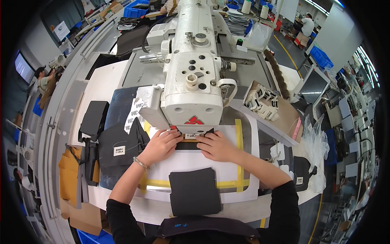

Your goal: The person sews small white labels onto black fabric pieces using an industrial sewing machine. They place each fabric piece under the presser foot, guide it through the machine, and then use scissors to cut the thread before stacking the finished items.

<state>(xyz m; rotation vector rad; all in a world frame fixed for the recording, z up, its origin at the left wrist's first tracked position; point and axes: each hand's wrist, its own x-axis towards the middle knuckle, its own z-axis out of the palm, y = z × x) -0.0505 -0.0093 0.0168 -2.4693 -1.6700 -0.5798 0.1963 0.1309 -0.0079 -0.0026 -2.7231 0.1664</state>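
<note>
Under the head of a large white sewing machine (191,89), a small white label (190,136) with dark print lies over a dark fabric piece (189,145). My left hand (164,144) reaches in from the left, fingers bent and close together at the label's left end. From the other side my right hand (217,146) bends its fingers onto the label's right end. The machine head partly hides the fingertips. Beneath is a white sheet (162,168) framed with yellow tape. Nearer to me rests a stack of dark fabric pieces (194,191).
To the right stands a cardboard box (284,124) heaped with loose white labels (263,103). Labelled dark pieces (118,148) lie at the left, beside an orange-yellow piece (69,175). A clear plastic bag (315,148) hangs at the table's right edge. Other people work farther off.
</note>
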